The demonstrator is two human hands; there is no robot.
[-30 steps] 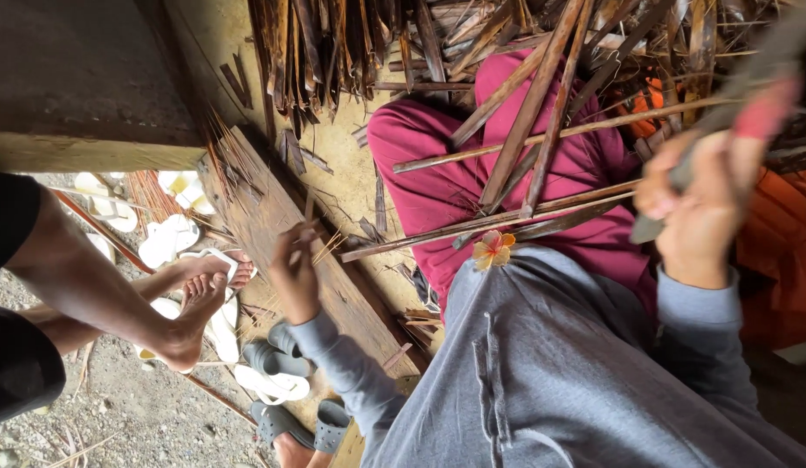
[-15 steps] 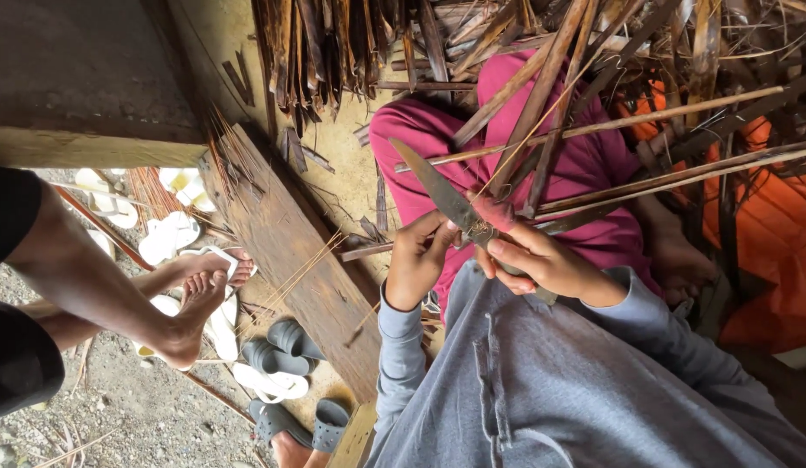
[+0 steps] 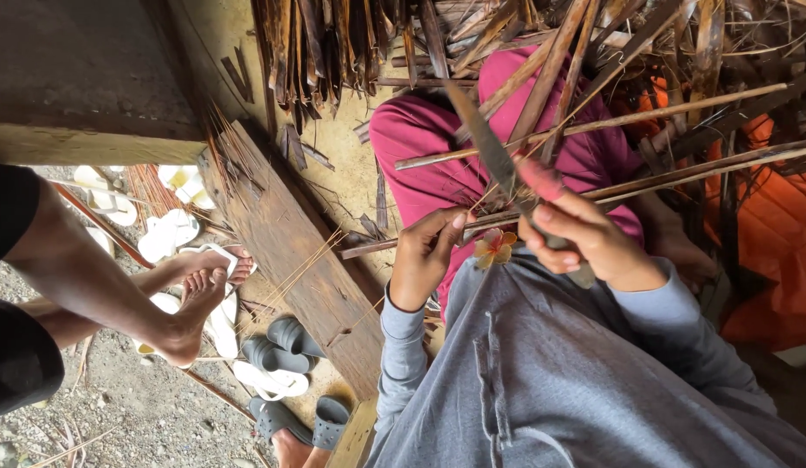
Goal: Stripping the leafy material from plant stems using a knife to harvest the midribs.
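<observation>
1. Two hands work close together over the lap; well to the left of them sits another person, whose bare foot rests among pale sandals and dark grey clogs on the gritty ground.
2. Just left of the left hand runs a worn wooden plank; a loose bunch of thin stripped ribs lies across it, fanned out and not held in any box, basket or bowl; no container shows anywhere in view.
3. The left hand is closed to a narrow pinch on the near end of a brown palm-leaf strip, which runs away to the right past the other hand; a small orange flower sits on the grey top between the hands.
4. The right hand is wrapped tight round the red-wrapped handle of a knife; its blade points up and away from the hands, its lower part close to the strip, though contact cannot be told.
5. By the look of it the step in hand is paring the leaf blade off the rib; the next stroke would call for a firm pinch, a shallow blade angle, and a cut led away from the left fingers.
6. Beyond and right of the hands lie the magenta trousers and a heap of dry fronds.
</observation>
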